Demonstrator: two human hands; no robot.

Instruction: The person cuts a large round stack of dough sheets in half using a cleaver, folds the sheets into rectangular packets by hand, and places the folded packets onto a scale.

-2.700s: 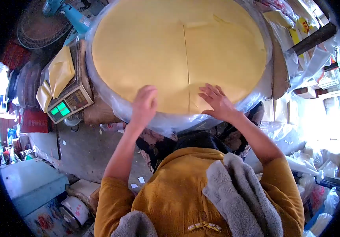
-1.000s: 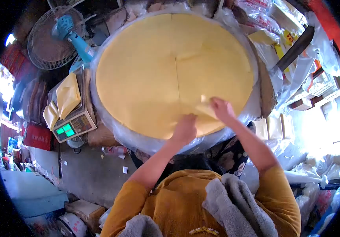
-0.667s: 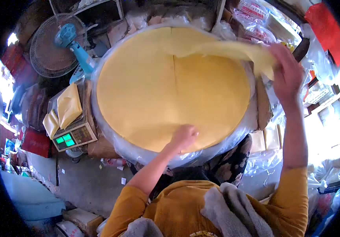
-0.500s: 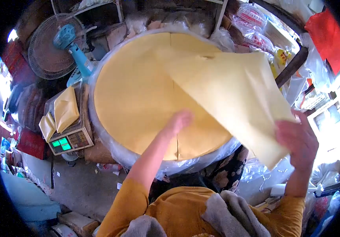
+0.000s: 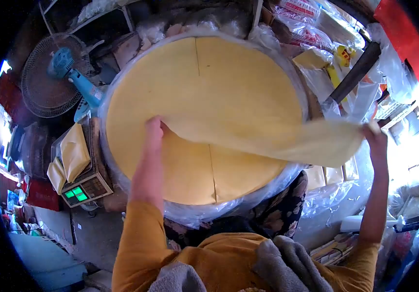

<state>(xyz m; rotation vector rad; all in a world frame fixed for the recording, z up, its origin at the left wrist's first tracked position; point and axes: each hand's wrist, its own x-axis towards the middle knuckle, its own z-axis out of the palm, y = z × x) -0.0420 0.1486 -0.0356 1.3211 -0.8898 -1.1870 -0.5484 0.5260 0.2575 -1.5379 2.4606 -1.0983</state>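
A thick, round pale-yellow stack (image 5: 146, 73) of what look like thin food sheets lies in front of me, with a straight cut line down its middle. One thin yellow sheet (image 5: 321, 141) stretches across it, partly lifted and blurred. My left hand (image 5: 155, 123) pinches the sheet's left end just above the stack. My right hand (image 5: 376, 137) grips the other end, out past the stack's right edge. Clear plastic film (image 5: 190, 210) wraps round the rim of the stack.
Left of the stack stands a digital scale (image 5: 89, 187) with folded yellow packets (image 5: 75, 151) on its pan. A blue fan (image 5: 68, 73) is behind it. Plastic bags (image 5: 302, 24) and a dark bar (image 5: 358, 73) are at the right rear. More yellow packets (image 5: 333, 174) sit at the lower right.
My left hand has moved left and up and now holds the sheet's end. My right hand has risen, and the sheet, hanging down at the right before, is now drawn sideways across the stack.
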